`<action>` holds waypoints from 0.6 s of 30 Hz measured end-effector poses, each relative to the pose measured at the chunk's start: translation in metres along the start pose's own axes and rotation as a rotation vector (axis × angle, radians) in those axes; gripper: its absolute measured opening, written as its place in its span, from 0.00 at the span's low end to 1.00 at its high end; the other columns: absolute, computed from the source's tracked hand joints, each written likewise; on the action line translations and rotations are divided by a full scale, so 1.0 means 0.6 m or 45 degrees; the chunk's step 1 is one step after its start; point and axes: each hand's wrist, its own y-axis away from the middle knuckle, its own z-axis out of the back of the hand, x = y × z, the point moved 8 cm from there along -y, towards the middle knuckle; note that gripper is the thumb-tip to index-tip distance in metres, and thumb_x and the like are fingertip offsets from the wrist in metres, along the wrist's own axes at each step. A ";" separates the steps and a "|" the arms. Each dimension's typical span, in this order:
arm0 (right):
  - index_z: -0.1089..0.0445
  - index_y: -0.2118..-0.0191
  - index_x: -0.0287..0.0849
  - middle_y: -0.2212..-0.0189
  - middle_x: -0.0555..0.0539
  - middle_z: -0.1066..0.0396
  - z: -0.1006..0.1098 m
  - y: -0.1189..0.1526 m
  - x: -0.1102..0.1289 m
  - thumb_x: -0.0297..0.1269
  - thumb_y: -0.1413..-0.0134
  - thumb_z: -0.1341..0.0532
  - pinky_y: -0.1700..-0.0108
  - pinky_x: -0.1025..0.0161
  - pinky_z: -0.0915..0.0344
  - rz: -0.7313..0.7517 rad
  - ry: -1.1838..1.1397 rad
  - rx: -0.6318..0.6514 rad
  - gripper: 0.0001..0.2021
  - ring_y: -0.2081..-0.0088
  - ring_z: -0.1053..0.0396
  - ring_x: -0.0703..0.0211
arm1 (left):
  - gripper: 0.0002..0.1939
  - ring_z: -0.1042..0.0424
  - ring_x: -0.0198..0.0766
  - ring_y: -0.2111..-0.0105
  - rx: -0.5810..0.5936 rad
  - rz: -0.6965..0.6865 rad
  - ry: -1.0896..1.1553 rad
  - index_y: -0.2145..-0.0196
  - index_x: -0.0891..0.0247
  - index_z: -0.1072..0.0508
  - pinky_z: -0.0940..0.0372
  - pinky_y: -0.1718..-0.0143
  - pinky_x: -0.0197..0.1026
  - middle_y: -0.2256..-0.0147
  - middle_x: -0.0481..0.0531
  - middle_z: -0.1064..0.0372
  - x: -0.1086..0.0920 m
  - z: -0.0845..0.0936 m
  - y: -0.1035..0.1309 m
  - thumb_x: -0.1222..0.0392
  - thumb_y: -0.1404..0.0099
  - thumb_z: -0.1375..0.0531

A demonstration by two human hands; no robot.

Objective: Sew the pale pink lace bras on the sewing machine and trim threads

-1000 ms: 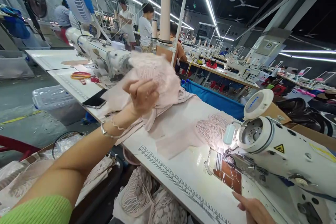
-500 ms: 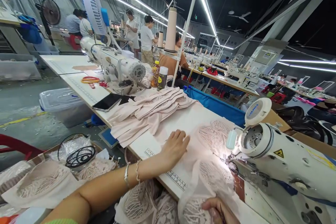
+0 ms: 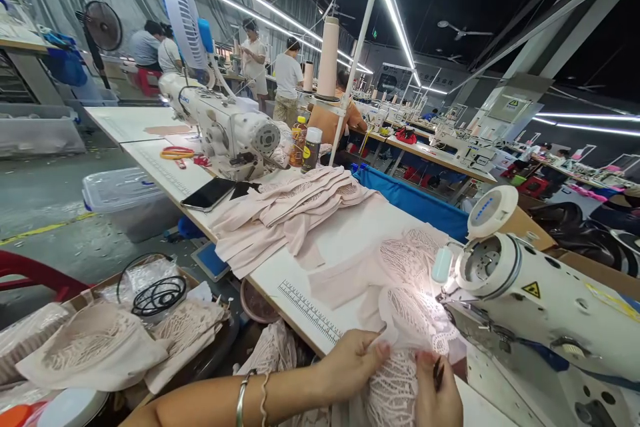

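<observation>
Pale pink lace fabric (image 3: 400, 307) lies under the lit needle area of the sewing machine (image 3: 530, 293) and hangs over the table's near edge. My left hand (image 3: 353, 363) pinches the edge of this lace piece between thumb and fingers. Close by on the right, my right hand (image 3: 437, 393) grips the same piece, its fingers closed. A small dark pointed tool (image 3: 439, 373) shows between the right fingers; its kind is unclear. The lower end of the lace hangs between both hands, partly out of view.
A stack of pink fabric pieces (image 3: 295, 207) lies on the white table (image 3: 300, 293), beside a phone (image 3: 207, 194). Another sewing machine (image 3: 225, 123) stands behind with a spray can (image 3: 311, 150). More lace pieces (image 3: 95, 347) fill a box at lower left. Several people work farther back.
My left hand has left the flat fabric on the table and moved down and right to the lace edge. My right hand has shifted slightly right, and the lace is now stretched between both hands.
</observation>
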 end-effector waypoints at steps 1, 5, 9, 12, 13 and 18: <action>0.28 0.65 0.43 0.71 0.44 0.22 -0.004 -0.007 -0.003 0.65 0.45 0.42 0.61 0.60 0.30 -0.022 -0.065 0.037 0.26 0.64 0.25 0.47 | 0.39 0.47 0.34 0.70 0.039 -0.030 -0.055 0.73 0.63 0.38 0.48 0.69 0.36 0.72 0.46 0.46 -0.004 -0.001 -0.002 0.18 0.42 0.49; 0.25 0.62 0.38 0.68 0.41 0.21 -0.027 -0.019 -0.020 0.68 0.50 0.39 0.58 0.58 0.28 -0.071 -0.170 0.262 0.32 0.58 0.24 0.43 | 0.37 0.43 0.36 0.68 0.180 -0.042 -0.140 0.69 0.63 0.34 0.44 0.64 0.37 0.70 0.47 0.42 -0.013 0.001 -0.002 0.20 0.40 0.49; 0.24 0.63 0.39 0.65 0.38 0.20 -0.037 -0.014 -0.030 0.69 0.46 0.42 0.55 0.57 0.28 -0.028 -0.114 0.349 0.33 0.56 0.24 0.40 | 0.40 0.44 0.36 0.71 0.261 0.107 -0.282 0.74 0.62 0.38 0.42 0.67 0.37 0.74 0.47 0.43 -0.007 0.009 -0.005 0.17 0.41 0.54; 0.24 0.65 0.40 0.66 0.39 0.20 -0.041 -0.013 -0.022 0.71 0.47 0.43 0.50 0.57 0.29 0.061 -0.092 0.408 0.33 0.55 0.24 0.40 | 0.34 0.44 0.35 0.74 0.286 0.130 -0.576 0.79 0.60 0.43 0.43 0.70 0.37 0.78 0.46 0.46 -0.009 0.013 -0.012 0.26 0.34 0.54; 0.24 0.65 0.41 0.66 0.39 0.20 -0.042 -0.012 -0.020 0.72 0.48 0.43 0.50 0.57 0.29 0.091 -0.093 0.437 0.33 0.55 0.25 0.41 | 0.31 0.44 0.35 0.74 0.292 0.130 -0.666 0.80 0.60 0.45 0.43 0.71 0.36 0.79 0.45 0.47 -0.011 0.013 -0.015 0.31 0.31 0.52; 0.25 0.68 0.43 0.68 0.42 0.21 -0.042 -0.003 -0.032 0.74 0.51 0.42 0.50 0.56 0.29 0.105 -0.086 0.518 0.34 0.58 0.24 0.42 | 0.23 0.47 0.34 0.77 0.395 0.173 -0.841 0.81 0.60 0.46 0.48 0.74 0.37 0.81 0.44 0.50 -0.018 0.005 -0.028 0.51 0.29 0.48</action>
